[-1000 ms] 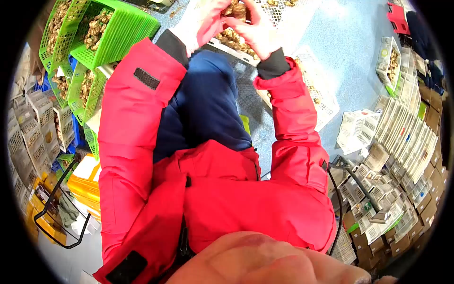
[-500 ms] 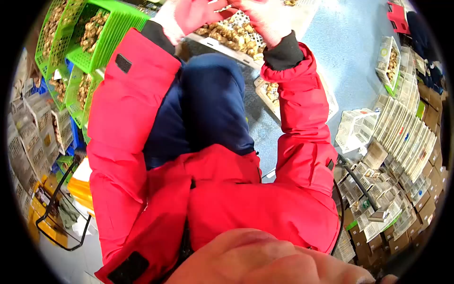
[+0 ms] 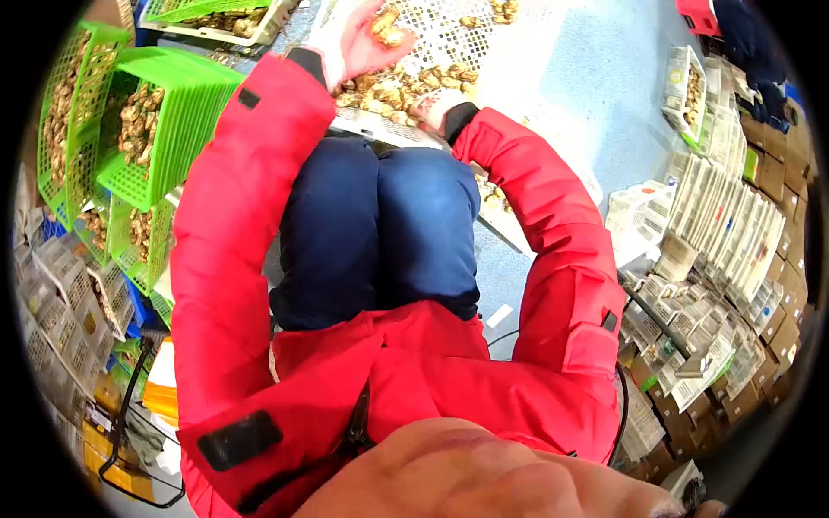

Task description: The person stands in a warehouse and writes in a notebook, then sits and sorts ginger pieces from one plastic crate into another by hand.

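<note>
My left hand (image 3: 358, 50), in a pale pinkish glove, is turned palm up at the top of the view. A knobbly brown-and-yellow piece (image 3: 390, 36), like a root or a mushroom, rests in it against the fingers. Below it, a white perforated crate (image 3: 445, 43) holds a heap of similar pieces (image 3: 389, 93), with a few more at its far side. My right hand (image 3: 436, 105), gloved too, reaches down into the near right part of the heap. Its fingers are largely hidden there, so I cannot see what they grip.
Green baskets (image 3: 173, 108) with more knobbly pieces stand on the left. Another white crate (image 3: 509, 223) sits low beside my right forearm. White crates (image 3: 721, 216) and cardboard boxes (image 3: 781, 276) are stacked on the right. A person in dark clothes (image 3: 764, 52) is at upper right.
My hands were close together above the crate. The left has turned palm up with a piece in it; the right has dropped into the heap. My knees have come side by side.
</note>
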A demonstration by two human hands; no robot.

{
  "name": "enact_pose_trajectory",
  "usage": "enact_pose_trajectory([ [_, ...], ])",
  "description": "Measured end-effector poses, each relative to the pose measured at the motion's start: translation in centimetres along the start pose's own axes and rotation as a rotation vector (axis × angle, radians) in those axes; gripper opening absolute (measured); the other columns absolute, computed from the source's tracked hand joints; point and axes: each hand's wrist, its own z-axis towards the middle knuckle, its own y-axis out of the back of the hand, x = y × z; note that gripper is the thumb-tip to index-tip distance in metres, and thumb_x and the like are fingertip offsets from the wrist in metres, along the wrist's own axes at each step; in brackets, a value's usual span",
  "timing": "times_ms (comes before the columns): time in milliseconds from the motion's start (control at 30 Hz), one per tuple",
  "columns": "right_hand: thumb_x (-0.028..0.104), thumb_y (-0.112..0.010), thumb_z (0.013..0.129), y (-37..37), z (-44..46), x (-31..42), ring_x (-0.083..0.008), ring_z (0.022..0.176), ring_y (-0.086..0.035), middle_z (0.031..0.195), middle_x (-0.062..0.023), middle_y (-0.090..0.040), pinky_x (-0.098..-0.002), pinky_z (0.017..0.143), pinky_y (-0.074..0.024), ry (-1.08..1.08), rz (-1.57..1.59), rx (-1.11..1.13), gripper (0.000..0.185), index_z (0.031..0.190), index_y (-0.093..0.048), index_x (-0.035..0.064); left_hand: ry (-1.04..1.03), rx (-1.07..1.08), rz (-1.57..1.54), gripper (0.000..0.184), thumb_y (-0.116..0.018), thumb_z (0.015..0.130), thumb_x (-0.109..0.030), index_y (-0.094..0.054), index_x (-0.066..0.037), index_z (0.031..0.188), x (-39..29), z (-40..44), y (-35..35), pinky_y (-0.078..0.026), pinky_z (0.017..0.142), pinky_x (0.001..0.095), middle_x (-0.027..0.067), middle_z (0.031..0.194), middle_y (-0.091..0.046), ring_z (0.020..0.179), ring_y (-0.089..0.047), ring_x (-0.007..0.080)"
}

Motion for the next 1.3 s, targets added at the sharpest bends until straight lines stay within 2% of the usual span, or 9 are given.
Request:
enact_pose_trajectory([
  [200, 0.029, -0.056, 0.075, 2.1, -0.9, 1.0, -0.0250, 0.092, -0.061, 0.097, -0.0080, -0.064, -0.0389, 0.078, -0.0478, -0.162, 0.189, 0.004, 0.029, 0.100, -0.063, 0.0160, -0.402, -0.302, 0.337, 0.024, -0.052, 0.088, -0.030, -0.044, -0.008, 0.083, -0.2, 2.4, -5.8, -0.045, 0.084, 0.0421, 0.0123, 0.086, -0.052, 0.090, -0.053, 0.0307],
  [267, 0.032, -0.061, 0.072, 1.5, -0.4, 0.3, -0.0200, 0.083, -0.061, 0.088, -0.0065, -0.065, -0.0341, 0.075, -0.0475, -0.270, 0.316, 0.116, 0.031, 0.100, -0.063, 0.0165, -0.010, 0.306, 0.369, 0.019, -0.051, 0.089, -0.026, -0.050, -0.008, 0.085, -5.3, 2.0, 2.5, -0.046, 0.081, 0.0363, 0.0090, 0.089, -0.057, 0.090, -0.055, 0.0243],
  [300, 0.028, -0.061, 0.075, 2.0, -1.2, 0.2, -0.0169, 0.077, -0.060, 0.085, -0.0056, -0.065, -0.0305, 0.069, -0.0468, -0.296, 0.651, 0.059, 0.033, 0.105, -0.061, 0.0136, -0.400, -0.175, 0.762, 0.042, -0.047, 0.093, -0.028, -0.043, 0.001, 0.123, -1.3, -3.6, -2.5, -0.039, 0.097, 0.0311, 0.0143, 0.123, -0.049, 0.114, -0.049, 0.0212],
  [367, 0.017, -0.061, 0.080, 0.9, -2.2, -0.7, -0.0080, 0.071, -0.056, 0.082, 0.0004, -0.062, -0.0210, 0.060, -0.0438, -0.205, 1.615, -0.086, 0.031, 0.109, -0.058, 0.0059, -0.321, -0.150, 0.818, 0.048, -0.040, 0.095, -0.033, -0.039, 0.002, 0.127, -1.8, -5.7, 2.2, -0.039, 0.098, 0.0332, 0.0142, 0.128, -0.046, 0.117, -0.047, 0.0216],
  [467, 0.012, -0.051, 0.088, 1.3, -4.5, -0.3, -0.0132, 0.091, -0.056, 0.106, -0.0065, -0.058, -0.0279, 0.082, -0.0474, 0.103, 2.272, -0.208, 0.030, 0.117, -0.051, 0.0035, -0.156, -0.011, 0.648, 0.049, -0.039, 0.095, -0.033, -0.035, 0.002, 0.130, 0.5, -7.6, 5.1, -0.039, 0.099, 0.0349, 0.0158, 0.129, -0.045, 0.117, -0.047, 0.0228],
  [667, 0.017, -0.053, 0.090, 6.0, -5.3, 3.4, -0.0224, 0.105, -0.053, 0.121, -0.0132, -0.049, -0.0331, 0.086, -0.0463, 0.286, 2.391, -0.458, 0.048, 0.131, -0.033, 0.0042, -0.240, 0.021, 0.596, 0.050, -0.039, 0.095, -0.031, -0.032, 0.003, 0.131, 1.1, -7.4, 5.7, -0.038, 0.100, 0.0366, 0.0173, 0.130, -0.044, 0.118, -0.046, 0.0258],
  [833, 0.024, -0.047, 0.093, 5.9, -7.6, 2.6, -0.0208, 0.095, -0.059, 0.108, -0.0171, -0.058, -0.0285, 0.075, -0.0498, -0.056, 2.156, -0.668, 0.035, 0.118, -0.047, -0.0005, -0.258, 0.000, 0.496, 0.049, -0.038, 0.096, -0.031, -0.033, 0.002, 0.131, 1.2, -8.0, 5.2, -0.037, 0.101, 0.0378, 0.0173, 0.131, -0.043, 0.120, -0.044, 0.0272],
  [1133, 0.018, -0.053, 0.088, 3.2, -10.8, -1.0, -0.0163, 0.081, -0.061, 0.100, -0.0120, -0.061, -0.0259, 0.064, -0.0499, -0.391, 2.057, -0.646, 0.032, 0.115, -0.051, 0.0001, -0.209, 0.426, 0.213, 0.045, -0.030, 0.098, -0.027, -0.033, 0.001, 0.133, 0.1, -8.0, 6.4, -0.027, 0.108, 0.0393, 0.0157, 0.136, -0.037, 0.127, -0.036, 0.0266],
  [1300, 0.020, -0.053, 0.089, 1.7, -6.4, -4.8, -0.0166, 0.064, -0.052, 0.094, -0.0145, -0.060, -0.0247, 0.062, -0.0447, -0.181, 2.119, -0.539, 0.032, 0.113, -0.052, -0.0013, -0.223, 0.546, 0.190, 0.044, -0.026, 0.098, -0.026, -0.033, 0.001, 0.132, -0.3, -7.7, 7.2, -0.028, 0.107, 0.0406, 0.0176, 0.137, -0.036, 0.126, -0.036, 0.0277],
])
